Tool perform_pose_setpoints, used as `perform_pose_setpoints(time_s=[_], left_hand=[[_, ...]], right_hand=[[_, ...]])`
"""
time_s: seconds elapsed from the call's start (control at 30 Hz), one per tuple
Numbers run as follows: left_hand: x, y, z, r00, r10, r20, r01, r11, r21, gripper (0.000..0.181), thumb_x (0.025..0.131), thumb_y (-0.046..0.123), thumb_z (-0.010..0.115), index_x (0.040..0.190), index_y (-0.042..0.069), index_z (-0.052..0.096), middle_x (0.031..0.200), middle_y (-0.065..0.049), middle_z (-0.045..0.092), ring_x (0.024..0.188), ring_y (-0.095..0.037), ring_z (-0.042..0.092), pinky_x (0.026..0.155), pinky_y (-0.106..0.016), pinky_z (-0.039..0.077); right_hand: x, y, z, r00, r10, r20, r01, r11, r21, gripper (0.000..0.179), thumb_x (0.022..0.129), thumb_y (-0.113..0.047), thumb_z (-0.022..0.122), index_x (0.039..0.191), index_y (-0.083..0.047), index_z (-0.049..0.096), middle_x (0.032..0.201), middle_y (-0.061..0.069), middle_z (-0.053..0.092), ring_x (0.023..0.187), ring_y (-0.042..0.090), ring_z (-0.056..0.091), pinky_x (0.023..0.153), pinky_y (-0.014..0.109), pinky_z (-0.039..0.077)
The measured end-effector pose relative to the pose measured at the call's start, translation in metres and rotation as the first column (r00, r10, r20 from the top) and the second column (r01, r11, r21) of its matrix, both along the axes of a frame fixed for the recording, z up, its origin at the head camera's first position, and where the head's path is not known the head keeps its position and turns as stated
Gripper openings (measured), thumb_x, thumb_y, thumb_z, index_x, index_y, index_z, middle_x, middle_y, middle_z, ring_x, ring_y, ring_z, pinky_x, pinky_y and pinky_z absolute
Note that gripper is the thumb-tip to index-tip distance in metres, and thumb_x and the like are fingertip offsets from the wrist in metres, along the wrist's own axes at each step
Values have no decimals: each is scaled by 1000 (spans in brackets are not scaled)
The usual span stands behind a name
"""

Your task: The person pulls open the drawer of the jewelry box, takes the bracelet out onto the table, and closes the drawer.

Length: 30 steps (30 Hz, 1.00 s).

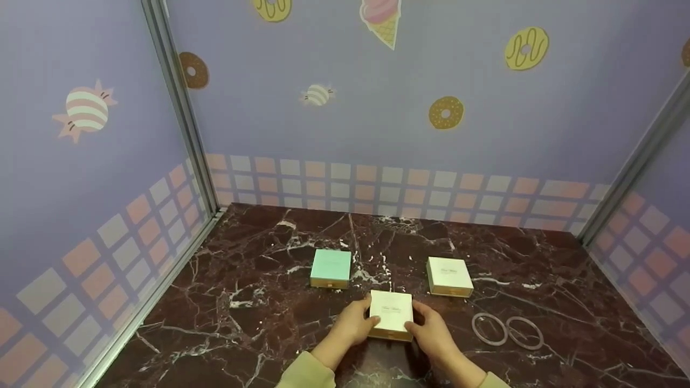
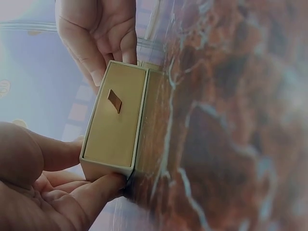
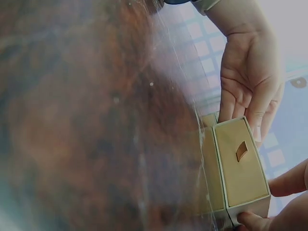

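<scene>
The white box (image 1: 391, 307) sits on the counter (image 1: 242, 334) at the person's near side, between the two hands, its lower edge meeting its own reflection in the wrist views. With twelve o'clock pointing away from the person, its gold front (image 2: 113, 137) faces six o'clock and bears a small coppery tab (image 2: 114, 101). The lid carries faint lettering. The left hand (image 1: 351, 324) grips the box at nine o'clock and the right hand (image 1: 432, 330) at three, both holding it by the sides, each thumb at a near corner.

From the held box, the green box (image 1: 331, 264) lies at ten o'clock, near but apart, and the second white box (image 1: 450, 271) at two o'clock, also apart. Both show gold fronts toward the person. Two pale rings (image 1: 507, 326) lie flat at about three o'clock, beyond the right hand, side by side; whether they touch is hard to tell.

The counter is dark red with white veins. Pale sleeves (image 1: 308, 372) show at the forearms. At twelve o'clock, past the boxes, rises the lilac back wall (image 1: 377, 134), printed with doughnuts, a sweet and an ice-cream cone (image 1: 381, 19) above a band of pink and grey squares.
</scene>
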State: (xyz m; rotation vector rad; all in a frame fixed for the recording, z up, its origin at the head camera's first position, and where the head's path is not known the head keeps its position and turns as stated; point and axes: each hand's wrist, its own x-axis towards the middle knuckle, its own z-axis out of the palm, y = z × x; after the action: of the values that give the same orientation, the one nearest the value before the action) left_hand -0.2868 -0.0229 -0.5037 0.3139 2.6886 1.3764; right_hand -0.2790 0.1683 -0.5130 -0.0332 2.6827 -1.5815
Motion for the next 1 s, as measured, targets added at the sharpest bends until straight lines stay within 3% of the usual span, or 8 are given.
perform_pose_setpoints(time_s=[0.33,0.7,0.83,1.0], left_hand=[[-8,2,-2,999,19,-25,-19,1000,20,60,98,9,68,148,-14,43,150,-35,48,139,-53,48,115,-64,42],[-37,5,-2,998,65,13,-65,997,28,57,101,9,64,150,-10,44,154,-34,44,144,-50,42,118,-62,40],[-47,7,-3,994,104,32,-105,994,33,54,103,10,62,151,-7,45,155,-30,46,145,-47,43,117,-61,43],[-57,10,-4,988,150,35,-151,988,37,54,105,12,58,153,-5,43,159,-28,42,148,-46,39,120,-60,40]], right_hand=[[-7,-1,0,999,-21,-27,22,1000,11,56,93,3,64,142,23,44,146,41,48,141,53,45,117,62,42],[-33,-4,-4,998,-49,-41,46,996,-75,56,95,4,61,145,20,42,150,41,44,145,54,38,119,62,39],[-45,-6,-4,997,-58,-42,55,996,-64,56,96,2,61,145,19,42,150,40,44,145,54,38,120,62,38],[-60,-9,-5,996,-57,-68,54,997,-51,54,96,3,61,144,20,44,148,40,46,137,54,48,112,60,47]])
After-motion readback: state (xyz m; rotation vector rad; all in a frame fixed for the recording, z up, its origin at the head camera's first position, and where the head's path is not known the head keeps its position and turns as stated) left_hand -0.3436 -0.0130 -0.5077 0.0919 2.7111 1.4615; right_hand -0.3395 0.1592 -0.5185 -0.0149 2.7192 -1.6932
